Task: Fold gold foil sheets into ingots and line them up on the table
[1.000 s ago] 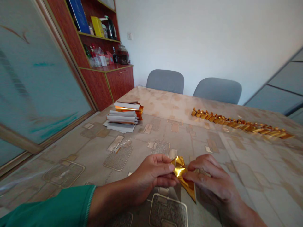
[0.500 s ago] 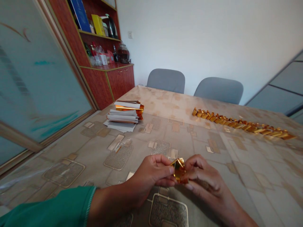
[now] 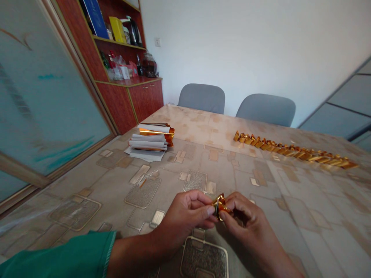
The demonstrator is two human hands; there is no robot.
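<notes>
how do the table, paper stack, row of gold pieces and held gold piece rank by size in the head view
1. Table
2. Paper stack and row of gold pieces: too alike to rank; the row is longer but thinner
3. Held gold piece, partly hidden

Gold foil (image 3: 222, 206): long pointed tail of a second ago folded in, now a short bundle with dark gap | right hand (image 3: 249, 219): thumb shifted from foil's lower edge onto near face, closer to left hand (image 3: 185, 213)
</notes>
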